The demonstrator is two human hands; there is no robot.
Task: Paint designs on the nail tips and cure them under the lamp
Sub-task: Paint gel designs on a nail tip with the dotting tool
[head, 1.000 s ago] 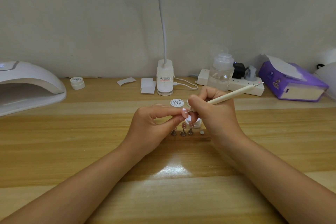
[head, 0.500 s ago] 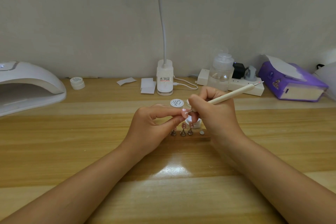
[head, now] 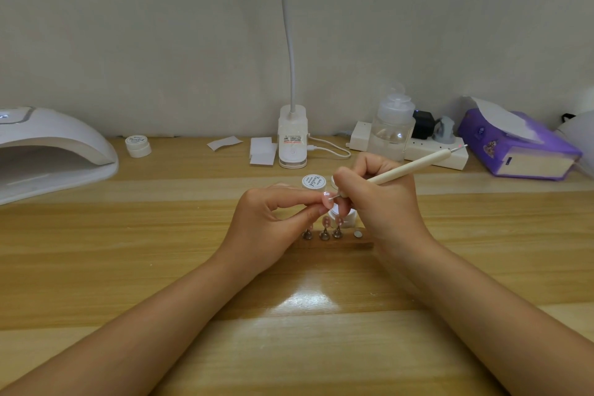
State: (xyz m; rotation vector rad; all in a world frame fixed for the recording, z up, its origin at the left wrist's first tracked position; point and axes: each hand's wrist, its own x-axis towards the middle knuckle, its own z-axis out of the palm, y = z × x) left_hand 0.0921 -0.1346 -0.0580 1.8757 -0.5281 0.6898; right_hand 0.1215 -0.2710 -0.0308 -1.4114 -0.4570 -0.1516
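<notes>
Just above the middle of the frame the left hand (head: 266,222) pinches a pink nail tip (head: 327,197) between thumb and forefinger, lifted off the desk (head: 160,251) and turned toward the camera, probably so the painted face stays in plain sight. The right hand (head: 382,199) is clamped pen-fashion on a cream dotting pen (head: 414,167), its heel apparently resting on the desk for steadiness. The pen's long axis runs from upper right down to lower left, its fine metal end at or just beside the nail tip. The tip itself seems to point up and right, though it is too small to be sure. Below the hands, a wooden holder (head: 340,243) carries other tips upright on small stands. The curing lamp (head: 48,151) waits at the left edge, well apart, its opening facing the work
</notes>
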